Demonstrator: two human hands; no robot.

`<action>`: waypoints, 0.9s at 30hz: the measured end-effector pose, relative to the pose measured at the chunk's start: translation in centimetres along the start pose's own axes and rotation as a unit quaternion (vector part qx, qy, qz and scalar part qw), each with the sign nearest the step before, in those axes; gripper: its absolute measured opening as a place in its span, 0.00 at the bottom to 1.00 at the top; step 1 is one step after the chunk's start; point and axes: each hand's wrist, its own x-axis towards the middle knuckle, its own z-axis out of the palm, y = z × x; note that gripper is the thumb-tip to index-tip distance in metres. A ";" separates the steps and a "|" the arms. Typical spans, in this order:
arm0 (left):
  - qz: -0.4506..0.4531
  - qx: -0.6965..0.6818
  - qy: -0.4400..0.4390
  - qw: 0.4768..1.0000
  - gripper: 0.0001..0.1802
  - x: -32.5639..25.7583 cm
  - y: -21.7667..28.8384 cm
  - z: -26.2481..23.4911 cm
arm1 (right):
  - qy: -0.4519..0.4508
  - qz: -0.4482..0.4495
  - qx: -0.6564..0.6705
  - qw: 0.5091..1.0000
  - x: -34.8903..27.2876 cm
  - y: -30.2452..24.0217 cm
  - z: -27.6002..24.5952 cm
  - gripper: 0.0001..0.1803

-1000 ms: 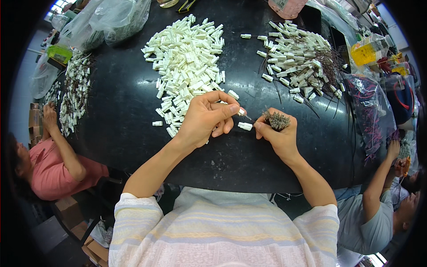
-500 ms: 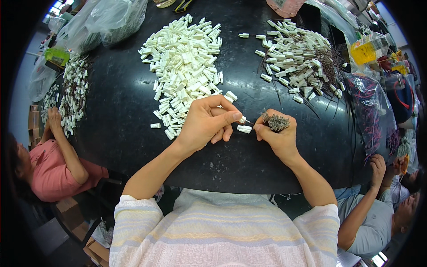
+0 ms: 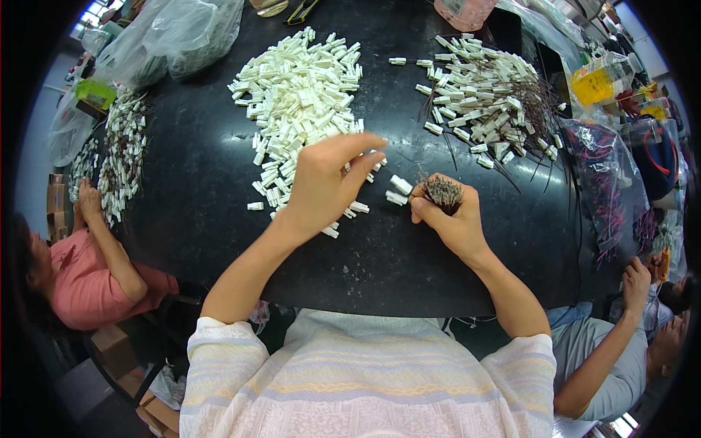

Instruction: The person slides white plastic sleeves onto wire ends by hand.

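From the head view, the left hand [image 3: 321, 186] has lifted off the joint work and now spreads open over the pile of white plastic pieces [image 3: 303, 80], reaching for another. The right hand [image 3: 445, 219] stays closed around a bundle of dark wires [image 3: 442, 191]. Two white pieces [image 3: 399, 190] lie just beside it. The black bench [image 3: 197, 182] also carries a pile of wired pieces [image 3: 489, 95]; other people work at its edges.

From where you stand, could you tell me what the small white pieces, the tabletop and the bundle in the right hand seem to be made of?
The white pieces look like moulded plastic: uniform, blocky, matt white. The tabletop seems a smooth black surface, perhaps laminate or stone, with a faint sheen. The bundle in the right hand looks like thin dark wires with pale ends, probably metal; too small to be sure.
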 end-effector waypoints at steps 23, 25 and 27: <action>0.152 0.204 -0.078 0.964 0.11 0.2 -1.7 1.0 | -0.030 0.070 0.132 0.988 0.4 -0.8 -0.6 0.03; 0.070 0.063 -0.063 0.994 0.11 0.2 -0.7 0.6 | -0.022 0.072 0.129 0.989 0.5 -0.9 -0.7 0.03; -0.063 -0.132 -0.112 0.983 0.11 0.3 0.0 -0.2 | -0.013 0.074 0.127 0.989 0.5 -0.8 -0.7 0.03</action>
